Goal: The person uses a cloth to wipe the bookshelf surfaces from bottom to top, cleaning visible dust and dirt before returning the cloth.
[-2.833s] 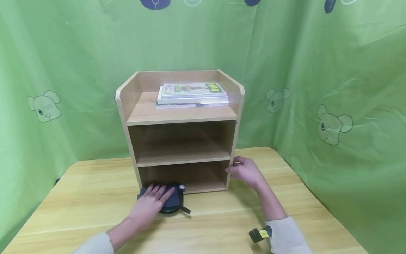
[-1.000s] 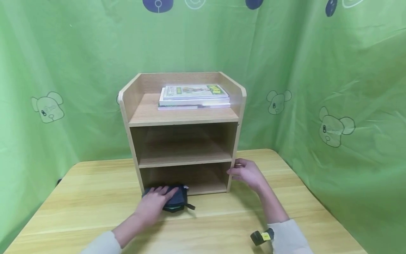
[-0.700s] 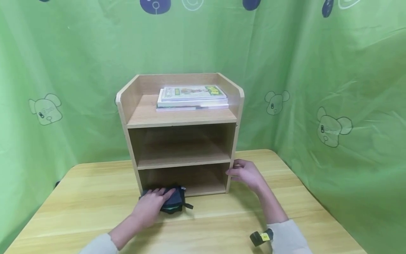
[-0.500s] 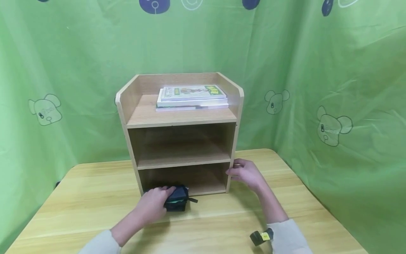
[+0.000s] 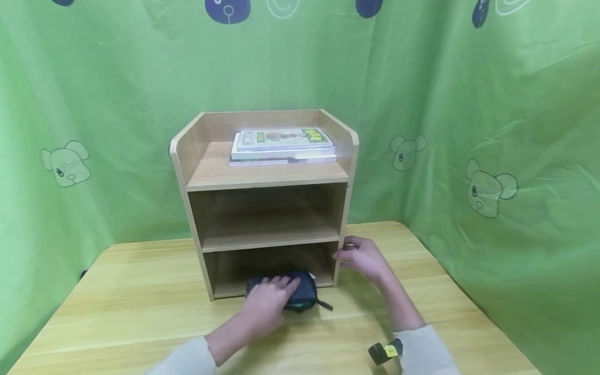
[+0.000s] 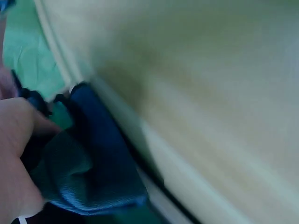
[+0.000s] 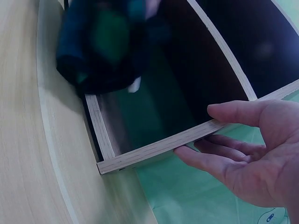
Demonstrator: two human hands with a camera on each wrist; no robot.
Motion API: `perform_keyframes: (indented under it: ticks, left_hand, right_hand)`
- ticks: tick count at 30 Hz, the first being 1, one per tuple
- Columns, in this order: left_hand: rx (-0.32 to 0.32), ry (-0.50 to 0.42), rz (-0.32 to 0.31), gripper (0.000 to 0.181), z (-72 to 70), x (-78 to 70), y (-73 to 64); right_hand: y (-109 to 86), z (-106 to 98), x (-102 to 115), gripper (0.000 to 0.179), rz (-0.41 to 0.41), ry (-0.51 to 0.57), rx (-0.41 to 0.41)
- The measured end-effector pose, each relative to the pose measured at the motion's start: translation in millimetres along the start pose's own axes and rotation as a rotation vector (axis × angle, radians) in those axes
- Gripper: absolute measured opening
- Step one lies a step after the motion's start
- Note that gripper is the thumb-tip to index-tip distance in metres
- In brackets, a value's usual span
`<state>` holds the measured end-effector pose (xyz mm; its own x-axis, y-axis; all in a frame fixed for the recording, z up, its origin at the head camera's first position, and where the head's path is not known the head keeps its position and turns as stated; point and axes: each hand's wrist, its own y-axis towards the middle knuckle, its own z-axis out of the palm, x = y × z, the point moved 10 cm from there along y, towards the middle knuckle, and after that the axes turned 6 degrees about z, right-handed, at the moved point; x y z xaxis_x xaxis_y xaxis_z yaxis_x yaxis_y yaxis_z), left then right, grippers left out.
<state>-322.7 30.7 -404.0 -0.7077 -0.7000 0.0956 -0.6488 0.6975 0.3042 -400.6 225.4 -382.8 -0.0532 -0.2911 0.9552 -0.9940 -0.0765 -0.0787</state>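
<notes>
A dark blue fabric pouch (image 5: 305,289) with green showing at its opening and a short black strap is at the front of the lower compartment of a wooden shelf unit (image 5: 271,244). My left hand (image 5: 268,305) grips it from above, fingers over its top. In the left wrist view the thumb side of the left hand (image 6: 16,149) presses into the soft pouch (image 6: 105,149). My right hand (image 5: 362,258) pinches the unit's right side panel low down. The right wrist view puts the thumb inside that panel and the fingers outside; the pouch (image 7: 100,42) is blurred.
A small stack of books (image 5: 283,139) lies on the unit's top shelf. The unit stands on a light wooden table (image 5: 126,307). A green curtain (image 5: 131,104) hangs behind and on both sides. A small black device (image 5: 385,351) is strapped at my right sleeve.
My left hand has moved right with the pouch, from the unit's left front corner to the middle and right of the lower compartment. The right hand has kept its grip on the side panel.
</notes>
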Motion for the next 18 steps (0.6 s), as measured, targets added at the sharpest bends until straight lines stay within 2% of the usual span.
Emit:
perform_keyframes:
  ticks: [3,5,7,12,15,18]
  left_hand:
    - [0.138,-0.058,-0.040,0.083,20.7,-10.9,-7.3]
    - [0.196,-0.091,-0.070,0.084,27.0,-15.4,-11.6]
    - [0.235,-0.138,-0.100,0.085,28.6,-17.2,-14.2]
    - [0.338,-0.246,-0.126,0.086,27.8,-16.9,-16.7]
    - [0.368,-0.314,-0.129,0.087,25.4,-14.8,-19.0]
    - [0.311,-0.373,-0.115,0.087,11.3,-10.1,-19.3]
  right_hand:
    - [0.1,0.5,0.5,0.054,-0.005,-0.010,-0.004]
    - [0.8,-0.3,1.8,0.053,-0.010,-0.018,-0.010]
    - [1.3,-1.2,2.5,0.052,-0.012,-0.021,-0.014]
    - [0.9,-1.8,1.5,0.050,-0.013,-0.024,-0.016]
    - [1.0,-1.1,0.0,0.049,-0.012,-0.020,-0.015]
    - [1.3,0.5,-0.7,0.049,-0.012,-0.010,-0.016]
